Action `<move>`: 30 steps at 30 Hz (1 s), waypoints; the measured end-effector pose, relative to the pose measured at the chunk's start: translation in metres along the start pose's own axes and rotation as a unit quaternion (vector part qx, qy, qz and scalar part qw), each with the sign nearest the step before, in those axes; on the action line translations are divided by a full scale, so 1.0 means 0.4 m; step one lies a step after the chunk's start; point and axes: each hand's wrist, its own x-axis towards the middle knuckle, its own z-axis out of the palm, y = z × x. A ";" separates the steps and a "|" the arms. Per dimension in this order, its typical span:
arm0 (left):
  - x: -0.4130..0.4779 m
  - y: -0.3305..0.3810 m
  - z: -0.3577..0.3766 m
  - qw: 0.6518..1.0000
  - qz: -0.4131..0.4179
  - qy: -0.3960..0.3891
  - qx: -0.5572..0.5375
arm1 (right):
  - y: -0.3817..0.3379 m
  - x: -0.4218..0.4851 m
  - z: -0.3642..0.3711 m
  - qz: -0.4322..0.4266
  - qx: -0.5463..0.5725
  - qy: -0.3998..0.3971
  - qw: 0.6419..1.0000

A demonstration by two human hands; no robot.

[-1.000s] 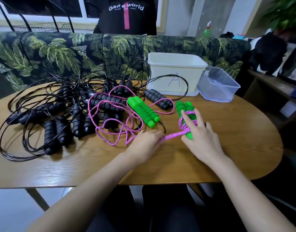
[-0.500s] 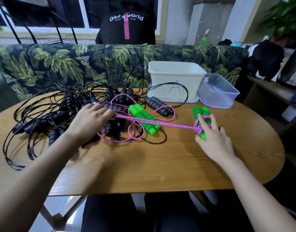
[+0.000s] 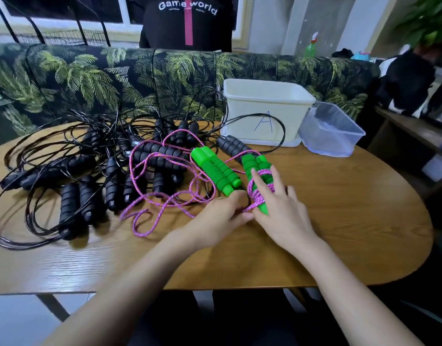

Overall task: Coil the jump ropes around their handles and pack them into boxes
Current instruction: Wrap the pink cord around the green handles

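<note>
Far to the left of the two hands, on a wooden table (image 3: 340, 233), a tangled heap of black jump ropes (image 3: 90, 176) with ridged black handles is lying spread out. Closer in, just left of the grip, loose loops of pink rope (image 3: 160, 196) are trailing across the wood and over some of the black handles. The left hand (image 3: 222, 213) is pinching this pink rope between curled fingers, right at the near end of the handles being wound, with its fingertips almost meeting the right thumb. Just beyond the left knuckles, the loose green handles (image 3: 215, 171) are lying side by side, untouched. Immediately right of the pinch, the wrapped green handles (image 3: 258, 168) are lying flat on the table, pointing away from the person, with several turns of pink rope coiling around their middle. The right hand (image 3: 282, 208) is resting on top of them, fingers straight and spread, pressing the coils down rather than clenching. Beyond both hands and to the right, near the table's far edge, a white box (image 3: 265, 108) marked with a blue letter A is standing, and a clear box (image 3: 332, 131) is sitting just beside it. A leaf-print sofa (image 3: 115, 78) is running behind everything.
</note>
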 end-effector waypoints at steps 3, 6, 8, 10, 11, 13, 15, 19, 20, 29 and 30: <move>0.015 -0.035 -0.021 0.999 0.011 0.014 -0.049 | 0.015 -0.002 -0.003 -0.023 0.029 0.001 0.999; 0.027 -0.048 -0.067 0.988 0.031 0.087 -0.126 | 0.034 0.005 0.003 -0.045 0.157 -0.013 0.986; 0.044 -0.051 -0.090 0.971 0.011 0.143 -0.192 | 0.034 0.014 0.008 -0.071 0.289 -0.002 0.955; 0.062 -0.048 -0.101 0.944 -0.042 0.185 -0.269 | 0.021 0.027 0.009 -0.088 0.389 0.016 0.917; 0.072 -0.046 -0.103 0.933 -0.060 0.196 -0.296 | 0.013 0.036 0.009 -0.094 0.421 0.027 0.902; 0.089 -0.046 -0.103 0.920 -0.074 0.194 -0.333 | -0.001 0.058 0.011 -0.106 0.465 0.054 0.877; 0.112 -0.051 -0.102 0.907 -0.088 0.182 -0.371 | -0.007 0.084 0.016 -0.108 0.489 0.080 0.862; 0.165 -0.054 -0.105 0.867 -0.090 0.146 -0.469 | -0.022 0.123 0.023 -0.124 0.578 0.056 0.804; 0.175 -0.056 -0.106 0.853 -0.085 0.133 -0.496 | -0.027 0.131 0.024 -0.127 0.605 0.047 0.785; 0.187 -0.092 -0.087 0.831 -0.124 0.293 -0.456 | -0.024 0.207 0.050 -0.088 0.525 0.053 0.845; 0.186 -0.098 -0.089 0.844 -0.120 0.314 -0.418 | -0.029 0.208 0.057 -0.080 0.520 0.066 0.848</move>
